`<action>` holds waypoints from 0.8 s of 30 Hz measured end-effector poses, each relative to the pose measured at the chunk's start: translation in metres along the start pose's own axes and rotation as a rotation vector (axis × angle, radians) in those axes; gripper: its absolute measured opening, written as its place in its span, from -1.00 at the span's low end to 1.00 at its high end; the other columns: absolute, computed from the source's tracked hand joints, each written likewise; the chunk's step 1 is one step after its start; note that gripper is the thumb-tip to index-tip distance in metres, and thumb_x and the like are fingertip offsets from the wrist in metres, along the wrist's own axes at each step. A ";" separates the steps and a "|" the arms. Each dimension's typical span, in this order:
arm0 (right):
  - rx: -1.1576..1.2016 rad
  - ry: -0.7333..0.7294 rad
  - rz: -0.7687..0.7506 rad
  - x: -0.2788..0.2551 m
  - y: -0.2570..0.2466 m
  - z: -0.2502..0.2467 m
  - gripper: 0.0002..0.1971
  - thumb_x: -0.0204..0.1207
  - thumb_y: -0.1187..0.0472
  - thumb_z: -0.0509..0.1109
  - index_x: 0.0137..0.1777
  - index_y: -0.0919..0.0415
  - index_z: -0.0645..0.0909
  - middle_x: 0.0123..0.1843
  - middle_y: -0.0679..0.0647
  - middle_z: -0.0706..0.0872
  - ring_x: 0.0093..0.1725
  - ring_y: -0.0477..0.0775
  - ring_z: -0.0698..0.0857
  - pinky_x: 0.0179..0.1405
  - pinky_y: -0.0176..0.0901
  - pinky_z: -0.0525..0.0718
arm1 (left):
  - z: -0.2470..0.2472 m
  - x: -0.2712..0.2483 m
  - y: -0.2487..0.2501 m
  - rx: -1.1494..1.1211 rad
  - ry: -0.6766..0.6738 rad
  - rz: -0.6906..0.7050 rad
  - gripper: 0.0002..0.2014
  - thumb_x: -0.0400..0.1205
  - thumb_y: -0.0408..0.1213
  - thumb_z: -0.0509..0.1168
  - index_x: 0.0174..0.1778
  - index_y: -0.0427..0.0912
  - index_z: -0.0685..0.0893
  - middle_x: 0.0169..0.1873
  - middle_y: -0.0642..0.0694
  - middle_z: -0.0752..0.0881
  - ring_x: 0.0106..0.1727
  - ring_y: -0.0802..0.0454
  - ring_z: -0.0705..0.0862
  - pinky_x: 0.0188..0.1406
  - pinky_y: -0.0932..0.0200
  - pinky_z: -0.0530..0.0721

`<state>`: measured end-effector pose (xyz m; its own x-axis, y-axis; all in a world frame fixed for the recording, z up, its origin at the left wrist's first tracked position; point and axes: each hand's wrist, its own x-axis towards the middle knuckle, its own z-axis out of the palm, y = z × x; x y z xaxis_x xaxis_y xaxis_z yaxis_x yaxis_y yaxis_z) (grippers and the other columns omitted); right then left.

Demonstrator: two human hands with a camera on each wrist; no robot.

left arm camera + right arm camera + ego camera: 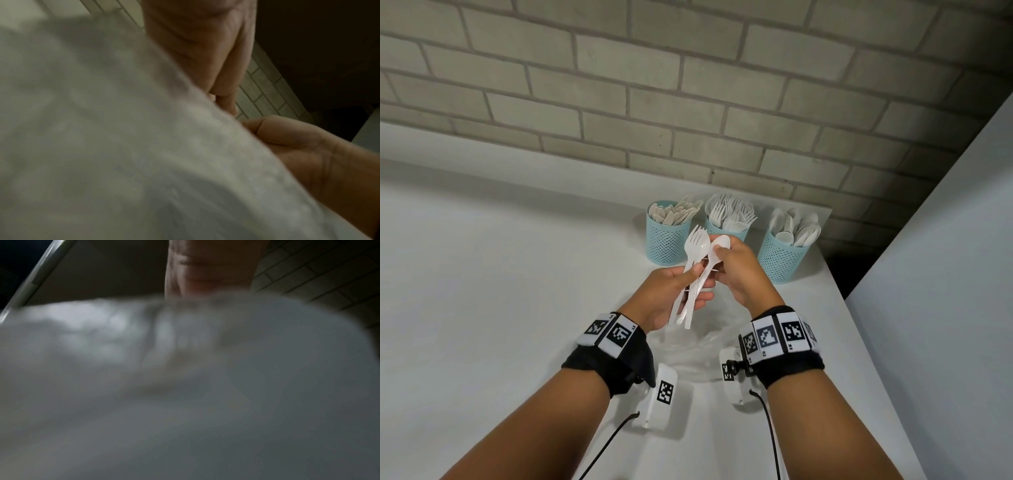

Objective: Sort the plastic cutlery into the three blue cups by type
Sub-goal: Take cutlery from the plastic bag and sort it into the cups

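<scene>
Spoon: frame centre, right hand pinching its bowl; spoon cup right. Left hand grips bundle.

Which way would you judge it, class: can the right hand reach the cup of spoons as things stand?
Probably yes. The right hand, pinching a spoon, is just left of the spoon cup, with nothing between them and the cup's mouth open.

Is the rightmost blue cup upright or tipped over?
Upright. The rightmost blue cup stands on the table with its open mouth upward and white spoons sticking out.
</scene>
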<state>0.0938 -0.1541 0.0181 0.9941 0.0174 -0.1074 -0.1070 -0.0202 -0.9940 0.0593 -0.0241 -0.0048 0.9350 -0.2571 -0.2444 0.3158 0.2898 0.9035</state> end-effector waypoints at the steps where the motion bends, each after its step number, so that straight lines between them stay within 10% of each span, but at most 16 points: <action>1: 0.033 0.004 0.010 0.000 -0.001 0.001 -0.76 0.70 0.31 0.04 0.19 0.16 0.52 0.01 0.14 0.70 -0.11 0.03 0.70 -0.18 -0.16 0.72 | 0.000 0.000 0.000 0.001 0.003 -0.003 -0.79 0.64 -0.18 0.28 0.02 -0.22 0.73 -0.20 -0.16 0.82 -0.30 0.01 0.80 -0.30 0.23 0.78; 15: 0.291 0.105 0.093 0.013 -0.009 0.004 -0.72 0.70 0.38 0.07 0.37 0.36 0.41 -0.16 0.21 0.67 -0.24 0.07 0.69 -0.24 -0.12 0.72 | 0.006 0.004 0.002 0.001 0.012 0.020 -0.89 0.62 -0.22 0.30 -0.08 -0.13 0.72 -0.25 -0.05 0.82 -0.35 0.15 0.79 -0.39 0.37 0.71; 24: -0.141 0.169 -0.030 0.021 -0.029 -0.032 -0.85 0.67 0.37 0.16 -0.05 0.25 0.56 -0.22 0.16 0.68 -0.32 0.08 0.72 -0.37 -0.15 0.75 | 0.009 0.011 0.002 0.039 0.094 0.032 -0.88 0.62 -0.22 0.32 -0.08 -0.15 0.74 -0.27 -0.01 0.80 -0.55 0.30 0.62 -0.57 0.46 0.46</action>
<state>0.1188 -0.1852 0.0452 0.9872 -0.1474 -0.0610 -0.0850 -0.1623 -0.9831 0.0684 -0.0349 -0.0021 0.9561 -0.1602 -0.2454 0.2808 0.2603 0.9238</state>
